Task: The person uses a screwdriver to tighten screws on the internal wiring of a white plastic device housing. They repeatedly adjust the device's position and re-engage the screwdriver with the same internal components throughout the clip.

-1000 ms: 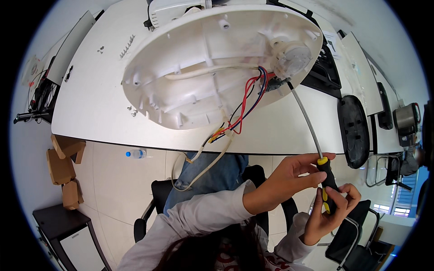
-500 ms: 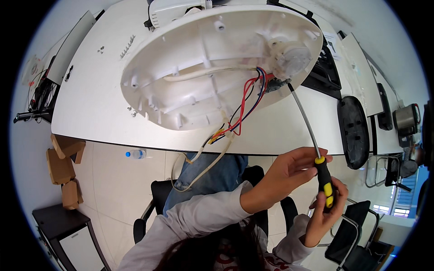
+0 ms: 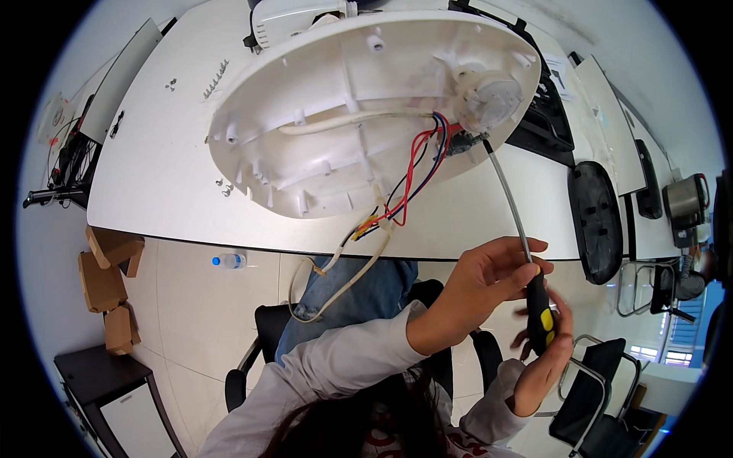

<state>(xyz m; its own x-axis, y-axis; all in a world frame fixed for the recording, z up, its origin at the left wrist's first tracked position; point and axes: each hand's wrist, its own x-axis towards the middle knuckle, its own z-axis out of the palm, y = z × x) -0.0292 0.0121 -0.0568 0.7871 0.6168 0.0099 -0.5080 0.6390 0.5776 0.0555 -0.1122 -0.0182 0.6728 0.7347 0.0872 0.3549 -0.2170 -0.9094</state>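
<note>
A long screwdriver (image 3: pixel 509 200) with a black and yellow handle slants up from my hands. Its tip meets a small dark part (image 3: pixel 464 143) at the right end of a large white oval plastic shell (image 3: pixel 298 172). My left hand (image 3: pixel 489 284) pinches the screwdriver where shaft and handle join. Around the lower handle curl the fingers of my right hand (image 3: pixel 546 365), some smeared by motion. Beside the dark part is a round, cloudy white housing (image 3: pixel 489 101). Red, blue and black wires (image 3: pixel 416 168) run from there to a pale cable (image 3: pixel 359 284) hanging over the table edge.
Rows of screws (image 3: pixel 216 80) lie on the white table (image 3: pixel 153 168), left of the shell. Behind it is an open black tool case (image 3: pixel 546 126). A black oval cover (image 3: pixel 594 221) rests at the right edge. On the floor are a bottle (image 3: pixel 229 261) and cardboard boxes (image 3: pixel 103 281).
The screwdriver handle and both hands have shifted slightly left, with the tip staying at the dark part. My right fingers have moved around the handle. The shell has shifted a little.
</note>
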